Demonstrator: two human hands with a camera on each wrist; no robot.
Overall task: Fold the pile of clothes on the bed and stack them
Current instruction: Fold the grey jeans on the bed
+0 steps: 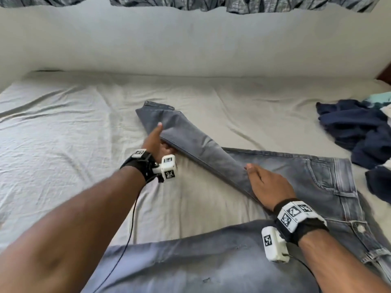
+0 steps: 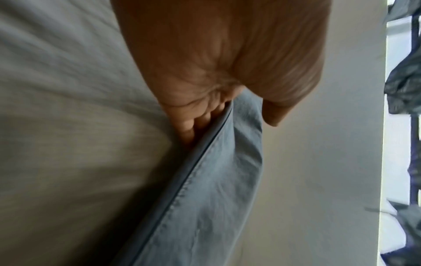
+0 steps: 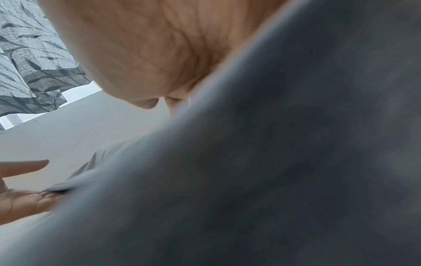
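Grey jeans (image 1: 285,174) are spread on the bed (image 1: 63,123); one leg is gripped by the left hand (image 1: 155,140), lifted, while the right hand (image 1: 268,187) is pressed flat beside the crotch, fingers straight.

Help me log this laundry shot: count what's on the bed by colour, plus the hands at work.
Grey jeans: 1
Dark navy garments in the heap at the right edge: at least 1; the number cannot be told
Light turquoise cloth in the same heap: 1
Hands: 2, left hand and right hand
Total: at least 5
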